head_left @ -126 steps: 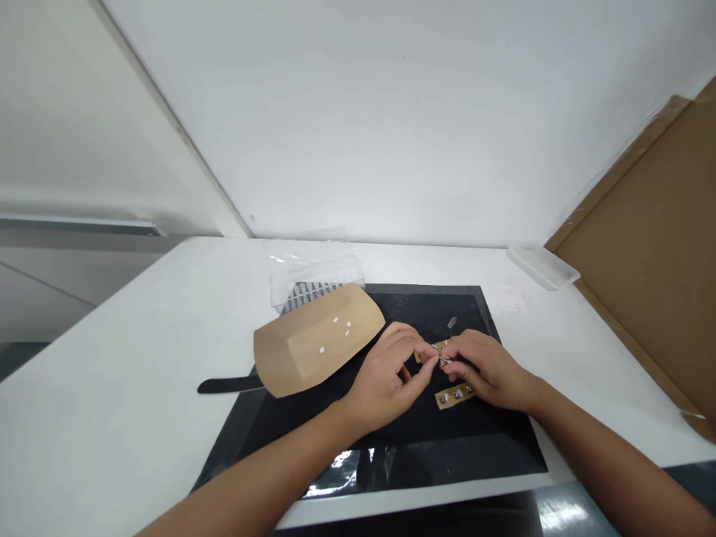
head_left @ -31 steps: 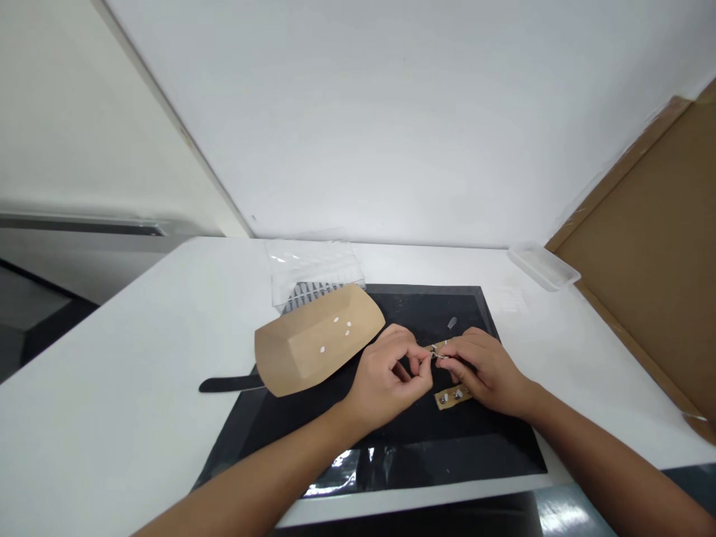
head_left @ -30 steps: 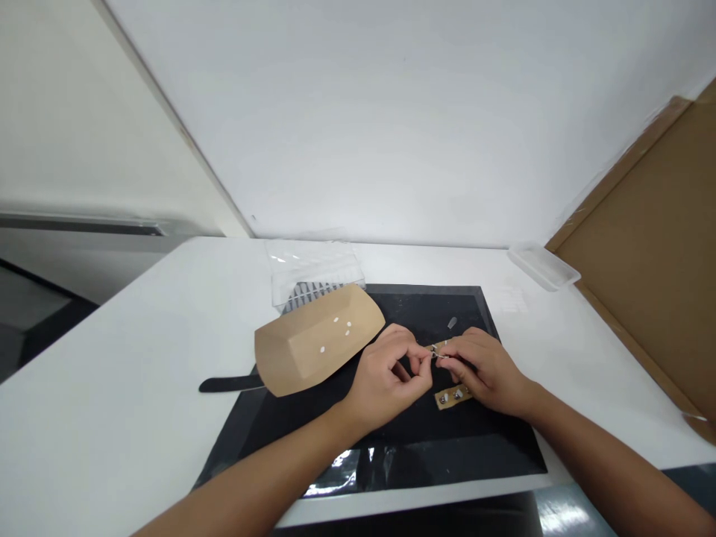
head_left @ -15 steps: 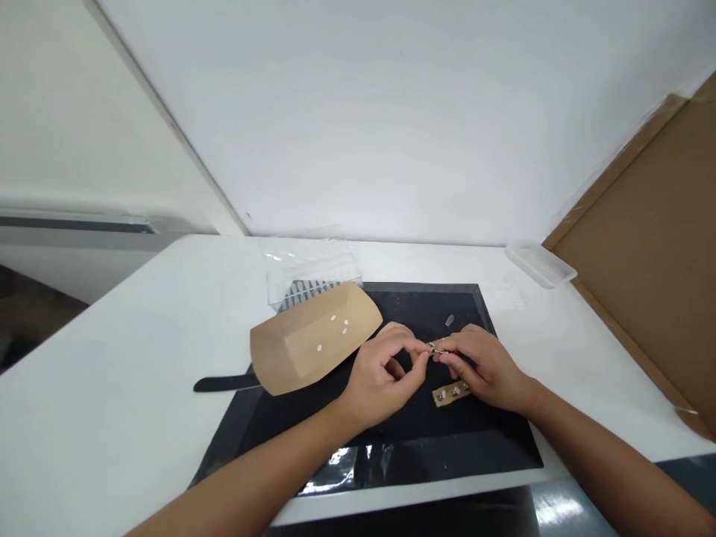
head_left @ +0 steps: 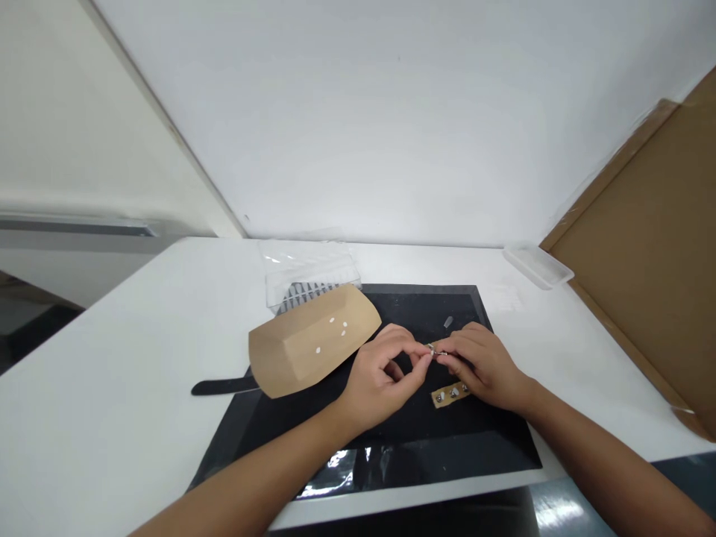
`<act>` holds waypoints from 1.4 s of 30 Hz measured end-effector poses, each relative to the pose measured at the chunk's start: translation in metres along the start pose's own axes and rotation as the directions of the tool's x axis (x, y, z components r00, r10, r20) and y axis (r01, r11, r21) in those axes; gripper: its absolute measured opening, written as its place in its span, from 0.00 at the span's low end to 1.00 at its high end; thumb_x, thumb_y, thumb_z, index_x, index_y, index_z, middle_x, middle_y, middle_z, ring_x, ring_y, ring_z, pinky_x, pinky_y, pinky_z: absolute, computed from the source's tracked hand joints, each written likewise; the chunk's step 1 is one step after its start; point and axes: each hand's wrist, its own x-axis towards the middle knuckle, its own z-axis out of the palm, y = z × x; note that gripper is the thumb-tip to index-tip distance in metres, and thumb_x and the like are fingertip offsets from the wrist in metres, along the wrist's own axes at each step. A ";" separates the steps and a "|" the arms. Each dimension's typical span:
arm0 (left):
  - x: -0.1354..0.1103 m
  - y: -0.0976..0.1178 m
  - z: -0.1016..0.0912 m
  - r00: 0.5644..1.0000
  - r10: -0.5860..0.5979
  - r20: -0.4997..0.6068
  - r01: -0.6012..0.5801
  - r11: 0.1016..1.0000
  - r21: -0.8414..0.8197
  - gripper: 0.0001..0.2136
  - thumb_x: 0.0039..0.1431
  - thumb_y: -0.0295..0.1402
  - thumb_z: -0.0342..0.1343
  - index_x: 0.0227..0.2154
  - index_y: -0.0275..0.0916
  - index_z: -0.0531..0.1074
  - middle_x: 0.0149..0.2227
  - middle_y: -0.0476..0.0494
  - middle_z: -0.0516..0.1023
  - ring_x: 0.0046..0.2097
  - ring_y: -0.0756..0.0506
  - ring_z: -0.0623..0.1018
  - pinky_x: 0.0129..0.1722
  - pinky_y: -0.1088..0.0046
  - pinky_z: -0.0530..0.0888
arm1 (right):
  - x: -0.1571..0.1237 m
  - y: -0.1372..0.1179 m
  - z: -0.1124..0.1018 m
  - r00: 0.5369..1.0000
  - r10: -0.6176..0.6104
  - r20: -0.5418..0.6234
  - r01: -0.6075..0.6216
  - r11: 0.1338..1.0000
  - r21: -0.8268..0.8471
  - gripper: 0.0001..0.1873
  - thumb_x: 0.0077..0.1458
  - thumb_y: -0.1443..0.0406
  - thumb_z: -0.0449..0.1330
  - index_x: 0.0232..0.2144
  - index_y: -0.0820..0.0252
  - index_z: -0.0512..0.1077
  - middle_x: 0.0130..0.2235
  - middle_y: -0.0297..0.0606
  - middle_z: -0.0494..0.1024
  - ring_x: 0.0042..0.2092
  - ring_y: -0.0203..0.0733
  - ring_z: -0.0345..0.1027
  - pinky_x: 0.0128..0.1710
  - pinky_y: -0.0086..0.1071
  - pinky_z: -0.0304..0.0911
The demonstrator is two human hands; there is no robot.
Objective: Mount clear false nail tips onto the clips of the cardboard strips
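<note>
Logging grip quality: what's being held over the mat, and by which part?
A small metal piece is pinched between the fingertips of both hands, left hand on one side, right hand on the other; its exact shape is too small to tell.

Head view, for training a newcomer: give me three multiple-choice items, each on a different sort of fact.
1. Where does the studded brown strip lie? A in the clear tray; B on the black mat; C on the cardboard sheet.
2. How many metal studs show on it? A one; B two; C three.
3. What are the left hand and right hand doing? A pinching a small metal piece; B lying flat; C lifting the cardboard sheet.

1 B, below the right hand; 2 C, three show in a row; 3 A, fingertips of both meet on it.
</note>
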 end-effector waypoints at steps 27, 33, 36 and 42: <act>-0.002 0.001 -0.002 0.989 0.103 0.105 -0.104 0.994 0.010 0.08 0.59 0.23 0.64 0.40 0.38 0.78 0.36 0.42 0.75 0.40 0.46 0.76 0.18 0.85 0.75 | -0.001 -0.001 -0.001 0.996 -0.077 -0.035 0.074 0.995 -0.073 0.02 0.70 0.65 0.62 0.43 0.55 0.76 0.39 0.34 0.81 0.35 0.38 0.71 0.36 0.34 0.60; -0.002 0.000 -0.002 0.984 0.127 0.124 -0.128 0.992 -0.001 0.06 0.60 0.25 0.66 0.40 0.38 0.79 0.34 0.42 0.76 0.40 0.45 0.76 0.18 0.84 0.75 | -0.002 -0.002 -0.001 0.995 -0.094 -0.017 0.092 0.990 -0.106 0.03 0.71 0.65 0.61 0.42 0.56 0.75 0.39 0.34 0.82 0.36 0.38 0.71 0.37 0.35 0.59; -0.002 -0.001 -0.002 0.982 0.137 0.131 -0.140 0.990 0.011 0.07 0.61 0.24 0.65 0.41 0.38 0.79 0.34 0.41 0.77 0.41 0.45 0.76 0.19 0.85 0.75 | -0.002 -0.003 0.000 0.997 -0.076 -0.025 0.073 0.993 -0.090 0.02 0.70 0.65 0.61 0.41 0.56 0.74 0.39 0.34 0.81 0.35 0.37 0.70 0.36 0.34 0.59; -0.001 0.000 -0.003 0.981 0.145 0.128 -0.149 0.988 0.024 0.05 0.64 0.25 0.62 0.42 0.38 0.79 0.35 0.40 0.79 0.40 0.45 0.77 0.20 0.84 0.73 | -0.001 -0.003 -0.001 1.000 -0.022 -0.014 0.023 0.992 0.127 0.04 0.69 0.63 0.64 0.41 0.57 0.74 0.37 0.34 0.80 0.37 0.37 0.73 0.37 0.31 0.66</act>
